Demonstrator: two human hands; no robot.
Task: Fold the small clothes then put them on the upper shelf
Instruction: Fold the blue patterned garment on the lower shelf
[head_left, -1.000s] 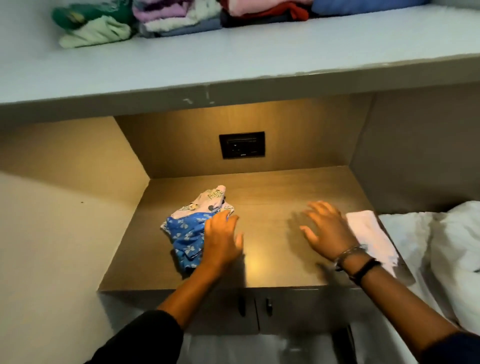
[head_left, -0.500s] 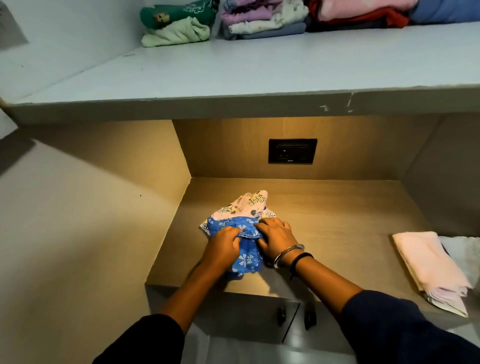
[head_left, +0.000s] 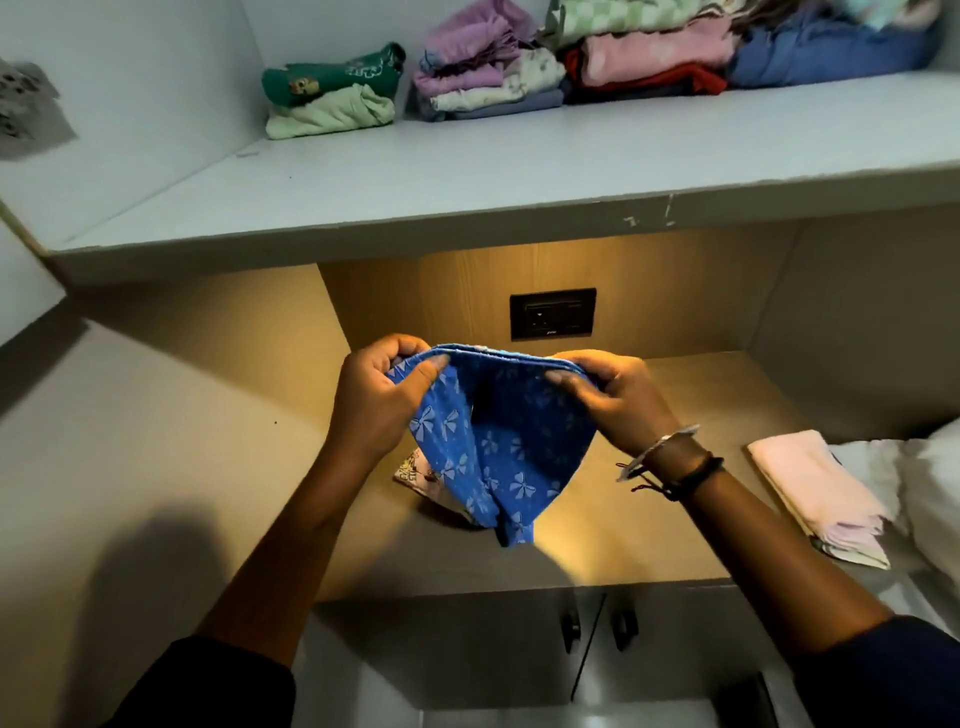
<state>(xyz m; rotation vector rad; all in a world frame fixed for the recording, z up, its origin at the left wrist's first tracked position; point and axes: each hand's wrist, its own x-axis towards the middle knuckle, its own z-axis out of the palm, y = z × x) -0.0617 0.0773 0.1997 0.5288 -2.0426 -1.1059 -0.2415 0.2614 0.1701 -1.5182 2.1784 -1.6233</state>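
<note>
Overhead, both hands, left hand (head_left: 376, 400) and right hand (head_left: 610, 402), grip blue bow-print garment (head_left: 498, 447); no legible writing.

Blue bow-print garment (head_left: 498, 447) in left hand (head_left: 374, 400) and right hand (head_left: 613, 400)

Worktop (head_left: 649, 519): wood-grain recess, lit warm from above, cabinet doors below its front edge. Lying on it: a pale printed garment (head_left: 415, 470) near the middle, mostly hidden behind hanging cloth; a folded pink cloth (head_left: 815, 483) at the right edge, overlapping white bedding (head_left: 914, 467).

Upper shelf (head_left: 467, 176): pale grey-blue, chipped along the front edge. At its back, side by side: a green folded pile (head_left: 332, 93), a lilac-and-white stack (head_left: 483, 73), a pink-and-red stack (head_left: 649, 62), a blue bundle (head_left: 831, 52) at far right.
</note>
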